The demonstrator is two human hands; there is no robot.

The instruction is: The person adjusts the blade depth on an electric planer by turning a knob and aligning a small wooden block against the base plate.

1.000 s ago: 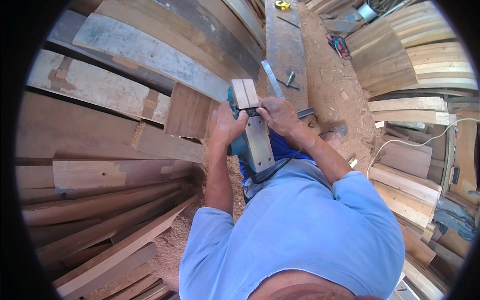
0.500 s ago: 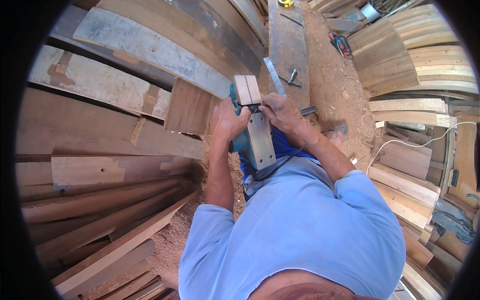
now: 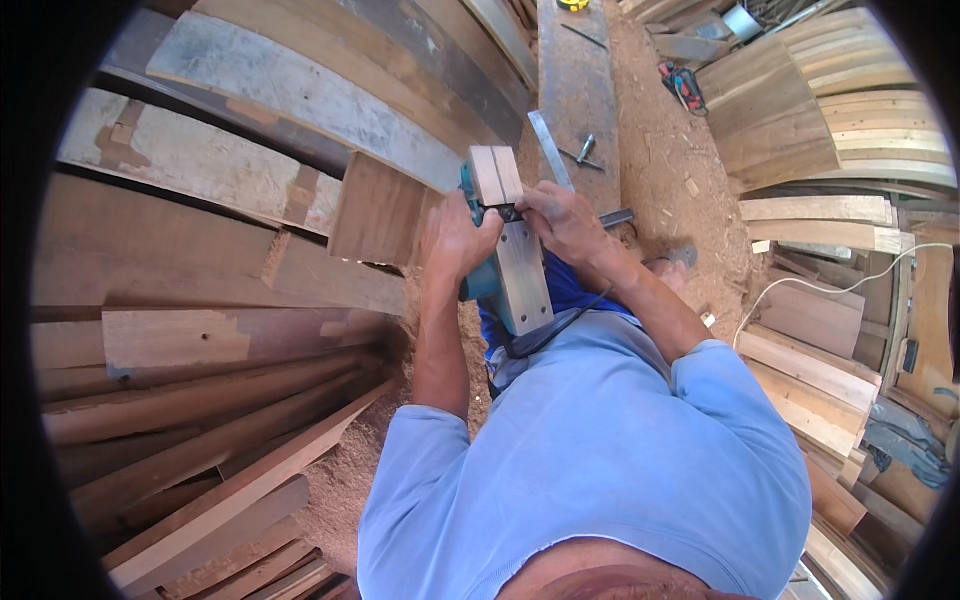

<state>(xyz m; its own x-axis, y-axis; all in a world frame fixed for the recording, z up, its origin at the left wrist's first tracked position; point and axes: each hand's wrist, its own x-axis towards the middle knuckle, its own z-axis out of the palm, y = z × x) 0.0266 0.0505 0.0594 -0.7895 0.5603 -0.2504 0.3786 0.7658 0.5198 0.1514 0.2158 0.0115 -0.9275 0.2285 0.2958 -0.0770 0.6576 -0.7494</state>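
Observation:
A teal electric hand planer [image 3: 526, 285] lies upside down over my lap, its flat sole facing up. The front sole plate is split by a groove lengthwise, and the dark cutter slot runs between the two plates. My left hand [image 3: 455, 238] is wrapped round the planer's left side, thumb resting beside the slot. At the right end of that slot, my right hand [image 3: 566, 222] has its fingers pinched together; what they hold there is hidden. A black cord [image 3: 528, 347] curves from the planer's rear across my lap.
Ahead stands a narrow wooden bench [image 3: 578, 85] with a metal ruler [image 3: 551, 152], a T-handled wrench [image 3: 586, 149], a thin dark rod [image 3: 584, 37] and a yellow tape measure [image 3: 573, 4]. Boards [image 3: 190, 262] crowd the left; stacked timber [image 3: 815, 212] lines the right. Sawdust [image 3: 720, 235] covers the floor.
Both hands and the planer have shifted very slightly in view. My right fingers stay at the cutter slot, and my left grip is unchanged.

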